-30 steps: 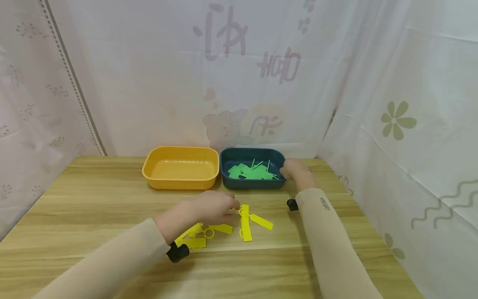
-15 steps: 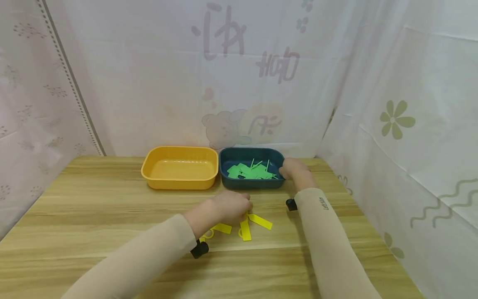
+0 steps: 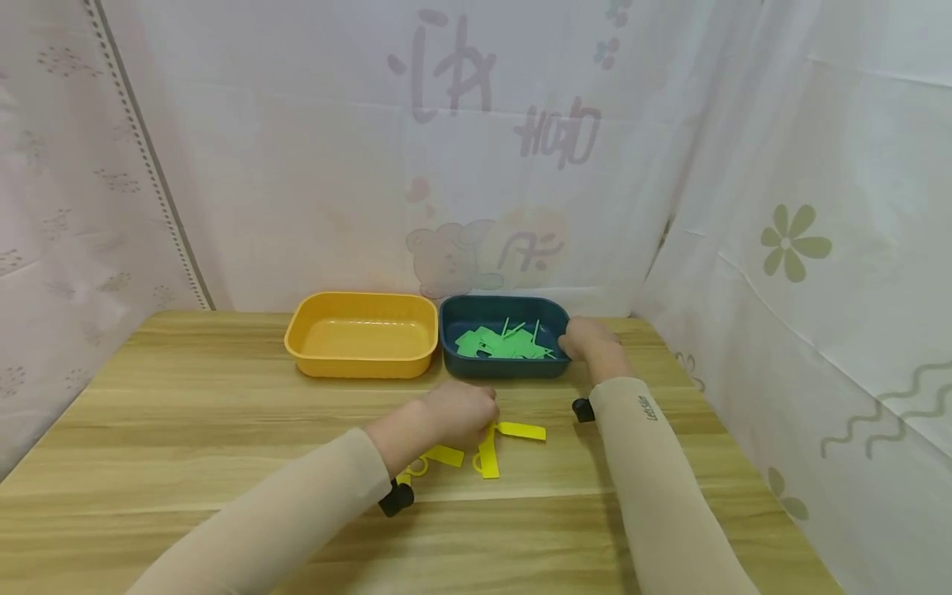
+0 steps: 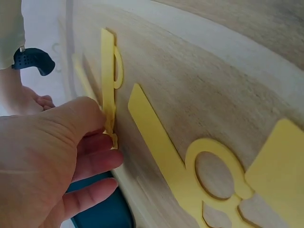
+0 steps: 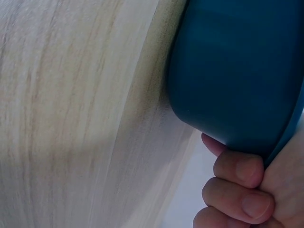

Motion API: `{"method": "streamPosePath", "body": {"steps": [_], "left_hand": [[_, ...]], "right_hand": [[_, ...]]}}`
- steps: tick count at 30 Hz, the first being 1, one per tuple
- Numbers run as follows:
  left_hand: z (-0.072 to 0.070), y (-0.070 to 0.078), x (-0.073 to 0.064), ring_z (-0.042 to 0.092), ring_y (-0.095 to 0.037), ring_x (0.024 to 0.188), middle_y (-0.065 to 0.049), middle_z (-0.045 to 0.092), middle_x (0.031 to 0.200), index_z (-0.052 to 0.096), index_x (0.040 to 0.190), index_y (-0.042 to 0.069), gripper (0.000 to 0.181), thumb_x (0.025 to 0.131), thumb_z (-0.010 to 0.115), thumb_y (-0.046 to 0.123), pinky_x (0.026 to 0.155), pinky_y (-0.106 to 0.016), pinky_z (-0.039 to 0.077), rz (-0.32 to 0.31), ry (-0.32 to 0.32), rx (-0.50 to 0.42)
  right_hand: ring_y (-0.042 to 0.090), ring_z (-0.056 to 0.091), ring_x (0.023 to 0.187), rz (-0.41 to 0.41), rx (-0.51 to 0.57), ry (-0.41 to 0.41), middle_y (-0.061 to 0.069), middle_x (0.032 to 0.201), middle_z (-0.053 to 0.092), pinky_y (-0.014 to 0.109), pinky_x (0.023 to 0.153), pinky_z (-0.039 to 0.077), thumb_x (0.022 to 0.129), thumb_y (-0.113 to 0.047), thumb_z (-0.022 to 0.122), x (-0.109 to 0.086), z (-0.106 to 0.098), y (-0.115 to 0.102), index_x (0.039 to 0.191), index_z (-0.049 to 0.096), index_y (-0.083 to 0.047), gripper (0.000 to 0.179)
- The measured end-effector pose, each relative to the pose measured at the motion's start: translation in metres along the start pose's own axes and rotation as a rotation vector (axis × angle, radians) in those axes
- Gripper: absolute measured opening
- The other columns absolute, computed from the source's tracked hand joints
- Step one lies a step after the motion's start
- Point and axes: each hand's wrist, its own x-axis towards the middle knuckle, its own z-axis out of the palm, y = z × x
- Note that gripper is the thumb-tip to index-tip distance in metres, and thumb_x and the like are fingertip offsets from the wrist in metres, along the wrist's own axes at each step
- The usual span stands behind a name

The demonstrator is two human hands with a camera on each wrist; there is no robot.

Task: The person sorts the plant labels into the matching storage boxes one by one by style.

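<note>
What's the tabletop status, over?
Left hand at flat yellow ring-ended tags, pinch unclear. Right hand gripping dark teal rectangular plastic bin, flat green pieces inside. No obstruction visible.

Teal container [image 5: 232,66]: fills upper right, cropped by frame; smooth outer wall, rounded corner toward lower left; resting on tabletop along left side.
Rim [image 5: 288,137]: slants along right side, down to hand.
Right hand [image 5: 242,190]: at lower right, gripping container by rim; partly out of frame.
Fingers [image 5: 232,197]: curled, stacked one below another; uppermost touching outer wall, partly hidden; two nails clearly visible.
Wood-grain tabletop [image 5: 61,85]: across left and centre; pale, streaks running near-vertical in frame; soft shadow over lower part.
Pale patch [image 5: 185,202]: bottom centre, between tabletop and fingers; nature unclear.
</note>
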Motion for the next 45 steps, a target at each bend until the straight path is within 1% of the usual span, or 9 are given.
{"method": "streamPosePath", "body": {"steps": [3, 10, 14, 20, 25, 31, 37, 42, 45], "left_hand": [[0.001, 0.0, 0.002, 0.057, -0.015, 0.08, 0.004, 0.062, 0.1, 0.078, 0.105, 0.019, 0.005, 0.103, 0.073, 0.02, 0.071, -0.027, 0.05, 0.006, 0.005, 0.017], [0.002, -0.005, 0.004, 0.058, -0.016, 0.08, 0.003, 0.068, 0.094, 0.079, 0.104, 0.016, 0.008, 0.106, 0.071, 0.018, 0.078, -0.027, 0.054, 0.024, 0.063, -0.012], [-0.002, -0.007, 0.002, 0.057, -0.016, 0.08, 0.003, 0.066, 0.092, 0.078, 0.103, 0.015, 0.008, 0.106, 0.07, 0.017, 0.076, -0.027, 0.052, 0.026, 0.112, -0.013], [-0.014, -0.013, -0.011, 0.055, -0.015, 0.078, 0.003, 0.061, 0.088, 0.075, 0.1, 0.016, 0.007, 0.105, 0.071, 0.019, 0.071, -0.026, 0.048, -0.006, 0.184, -0.045], [-0.025, -0.025, -0.025, 0.054, -0.014, 0.076, 0.004, 0.057, 0.085, 0.07, 0.092, 0.018, 0.01, 0.101, 0.073, 0.017, 0.068, -0.025, 0.044, -0.038, 0.263, -0.094], [-0.041, -0.047, -0.045, 0.054, -0.014, 0.073, 0.003, 0.058, 0.084, 0.069, 0.089, 0.018, 0.013, 0.101, 0.073, 0.016, 0.066, -0.025, 0.044, -0.075, 0.346, -0.165], [-0.059, -0.083, -0.069, 0.054, -0.016, 0.071, 0.001, 0.059, 0.078, 0.067, 0.089, 0.016, 0.014, 0.102, 0.071, 0.018, 0.068, -0.03, 0.044, -0.177, 0.417, -0.23], [-0.061, -0.116, -0.088, 0.053, -0.018, 0.07, -0.001, 0.059, 0.078, 0.068, 0.09, 0.014, 0.013, 0.103, 0.067, 0.018, 0.066, -0.033, 0.043, -0.293, 0.428, -0.288], [-0.059, -0.133, -0.097, 0.053, -0.019, 0.07, -0.003, 0.059, 0.08, 0.067, 0.09, 0.012, 0.014, 0.103, 0.066, 0.017, 0.066, -0.034, 0.043, -0.338, 0.418, -0.286]], "right_hand": [[0.045, 0.061, 0.134, -0.003, -0.006, -0.003, 0.031, 0.153, 0.06, 0.066, 0.116, 0.049, 0.113, -0.027, 0.045, -0.001, -0.001, 0.001, 0.141, 0.062, 0.009, 0.048], [0.049, 0.058, 0.14, -0.002, -0.008, 0.005, 0.031, 0.155, 0.058, 0.07, 0.116, 0.047, 0.113, -0.028, 0.045, 0.002, 0.002, 0.001, 0.146, 0.059, 0.008, 0.051], [0.047, 0.059, 0.138, -0.003, -0.003, 0.01, 0.03, 0.154, 0.059, 0.068, 0.117, 0.047, 0.112, -0.027, 0.044, 0.004, 0.002, 0.002, 0.145, 0.06, 0.008, 0.05], [0.044, 0.061, 0.134, 0.001, -0.01, 0.009, 0.029, 0.152, 0.061, 0.064, 0.118, 0.048, 0.112, -0.025, 0.045, 0.005, 0.001, 0.001, 0.142, 0.062, 0.009, 0.049], [0.043, 0.062, 0.132, -0.005, -0.017, 0.013, 0.028, 0.15, 0.063, 0.062, 0.117, 0.049, 0.112, -0.025, 0.045, 0.004, 0.001, 0.0, 0.139, 0.064, 0.008, 0.047], [0.043, 0.063, 0.132, -0.018, -0.014, 0.005, 0.03, 0.149, 0.063, 0.061, 0.117, 0.049, 0.112, -0.025, 0.046, 0.002, 0.0, 0.0, 0.137, 0.065, 0.01, 0.047], [0.044, 0.063, 0.132, -0.025, -0.018, 0.011, 0.03, 0.148, 0.063, 0.06, 0.118, 0.048, 0.111, -0.025, 0.047, 0.002, 0.001, 0.0, 0.136, 0.066, 0.01, 0.047], [0.045, 0.06, 0.138, -0.024, -0.018, 0.002, 0.03, 0.152, 0.061, 0.06, 0.121, 0.046, 0.112, -0.025, 0.046, 0.002, 0.001, -0.001, 0.14, 0.064, 0.011, 0.049], [0.045, 0.06, 0.138, -0.023, -0.017, -0.005, 0.03, 0.152, 0.06, 0.06, 0.121, 0.046, 0.112, -0.026, 0.046, 0.002, 0.0, -0.001, 0.141, 0.063, 0.01, 0.049]]}}
